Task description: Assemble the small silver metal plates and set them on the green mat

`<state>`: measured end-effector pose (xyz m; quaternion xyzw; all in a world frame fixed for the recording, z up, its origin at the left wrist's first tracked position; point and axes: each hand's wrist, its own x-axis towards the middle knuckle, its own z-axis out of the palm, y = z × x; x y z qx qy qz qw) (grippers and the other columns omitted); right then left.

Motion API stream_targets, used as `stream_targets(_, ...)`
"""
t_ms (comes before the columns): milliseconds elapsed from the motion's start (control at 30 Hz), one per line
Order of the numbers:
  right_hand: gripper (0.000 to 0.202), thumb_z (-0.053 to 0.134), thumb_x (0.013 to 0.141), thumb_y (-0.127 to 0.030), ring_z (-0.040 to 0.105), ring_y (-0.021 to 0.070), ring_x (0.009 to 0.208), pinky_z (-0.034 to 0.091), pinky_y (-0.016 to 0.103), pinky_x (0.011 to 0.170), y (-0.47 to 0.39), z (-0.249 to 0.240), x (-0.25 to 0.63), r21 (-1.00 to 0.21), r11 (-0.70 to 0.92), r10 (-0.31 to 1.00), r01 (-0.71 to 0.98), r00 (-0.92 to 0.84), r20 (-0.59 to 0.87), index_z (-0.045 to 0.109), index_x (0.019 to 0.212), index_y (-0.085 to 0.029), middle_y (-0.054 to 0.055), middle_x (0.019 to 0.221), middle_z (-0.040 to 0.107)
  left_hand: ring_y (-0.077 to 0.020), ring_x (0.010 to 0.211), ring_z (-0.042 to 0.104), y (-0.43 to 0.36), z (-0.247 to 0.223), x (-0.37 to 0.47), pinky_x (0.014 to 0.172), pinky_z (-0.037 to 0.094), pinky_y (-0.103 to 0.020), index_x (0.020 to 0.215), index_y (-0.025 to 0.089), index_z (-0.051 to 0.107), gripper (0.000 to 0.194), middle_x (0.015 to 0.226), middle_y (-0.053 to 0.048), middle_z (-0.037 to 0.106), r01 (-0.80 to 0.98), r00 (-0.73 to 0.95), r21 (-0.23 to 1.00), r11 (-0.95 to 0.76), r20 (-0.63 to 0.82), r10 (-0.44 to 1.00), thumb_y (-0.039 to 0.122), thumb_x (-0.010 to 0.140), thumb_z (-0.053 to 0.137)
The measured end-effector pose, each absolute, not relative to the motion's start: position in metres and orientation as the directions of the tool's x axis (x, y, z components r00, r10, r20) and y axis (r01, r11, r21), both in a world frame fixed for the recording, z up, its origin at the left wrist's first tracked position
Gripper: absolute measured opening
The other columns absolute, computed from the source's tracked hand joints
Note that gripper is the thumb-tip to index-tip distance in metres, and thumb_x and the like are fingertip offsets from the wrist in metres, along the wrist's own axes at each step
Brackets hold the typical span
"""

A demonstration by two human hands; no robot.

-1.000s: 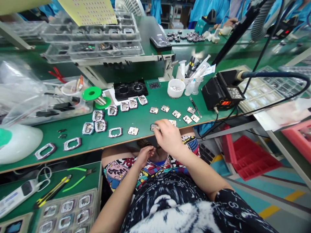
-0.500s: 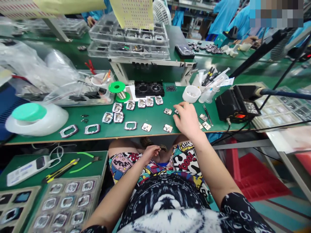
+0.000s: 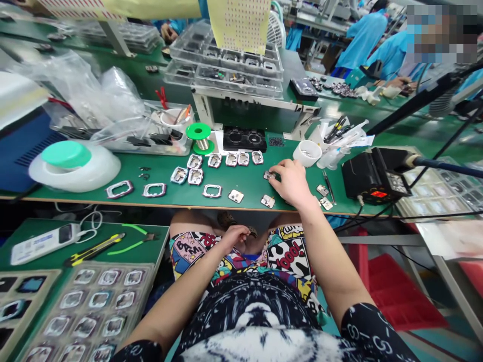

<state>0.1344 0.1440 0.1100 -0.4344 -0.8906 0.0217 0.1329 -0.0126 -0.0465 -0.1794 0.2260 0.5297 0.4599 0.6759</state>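
Note:
On the green bench, my right hand (image 3: 290, 182) has its thumb and fingertips at a small metal plate part (image 3: 268, 175), gripping its right edge. Two similar plates, one (image 3: 267, 201) nearer the bench edge and another (image 3: 236, 195) to its left, lie flat. More small plates (image 3: 322, 190) are right of my wrist. My left hand (image 3: 237, 236) hovers over my lap, fingers curled together; anything between them is too small to make out. Several watch-like frames (image 3: 195, 176) sit left of the plates, and an open frame (image 3: 212, 190) lies near the edge.
A white cup (image 3: 307, 153) and tweezers (image 3: 329, 187) are beyond and right of my right hand. A black soldering station (image 3: 362, 176) stands farther right. Solder spool (image 3: 203, 138), white bottle (image 3: 75, 168) and stacked clear trays (image 3: 226, 65) are around. Co-workers in blue sit across.
The camera view has shifted, moving the bench items rightward in the picture. My right hand has moved left over the bench to the upper plate, and its fingers have closed on it.

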Motion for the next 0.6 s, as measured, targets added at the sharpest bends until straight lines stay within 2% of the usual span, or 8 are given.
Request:
stream_targets(333,0.023,0.068,0.092,-0.028,0.055,0.0339,0.108,0.039,0.046,0.088,0.157,0.104,0.133,-0.170,0.678,0.733,0.715,-0.641,0.227,0.081,0.111,-0.027,0.010,0.117,0.069,-0.0120,0.064,0.059,-0.045,-0.183,-0.012,0.058,0.046,-0.025,0.085,0.013,0.070,0.029,0.075,0.000,0.066,-0.349,-0.013,0.810,0.472,-0.508,0.862,0.040,0.095,0.074)
stream_targets(433,0.029,0.068,0.091,-0.025,0.056,0.0350,0.108,0.042,0.048,0.090,0.154,0.108,0.132,-0.162,0.689,0.722,0.707,-0.650,0.236,0.080,0.117,-0.026,0.010,0.119,0.071,-0.0116,0.064,0.059,-0.044,-0.186,-0.012,0.059,0.048,-0.025,0.084,0.013,0.069,0.031,0.075,0.000,0.066,-0.343,-0.023,0.809,0.477,-0.515,0.857,0.041,0.096,0.074)
stream_targets(533,0.040,0.067,0.092,-0.024,0.058,0.0365,0.115,0.045,0.053,0.097,0.125,0.128,0.136,-0.199,0.719,0.685,0.666,-0.628,0.369,0.073,0.132,-0.022,0.013,0.129,0.069,-0.0114,0.063,0.058,-0.045,-0.187,-0.012,0.059,0.049,-0.025,0.082,0.014,0.067,0.034,0.073,0.001,0.064,-0.343,-0.031,0.808,0.478,-0.518,0.855,0.043,0.098,0.072)
stream_targets(600,0.040,0.066,0.095,-0.023,0.058,0.0345,0.122,0.045,0.055,0.105,0.089,0.142,0.145,-0.295,0.774,0.628,0.561,-0.617,0.474,0.069,0.135,-0.022,0.013,0.134,0.068,-0.0108,0.060,0.056,-0.046,-0.186,-0.013,0.058,0.049,-0.025,0.081,0.014,0.064,0.037,0.070,0.002,0.061,-0.346,-0.040,0.810,0.474,-0.518,0.855,0.046,0.100,0.069)
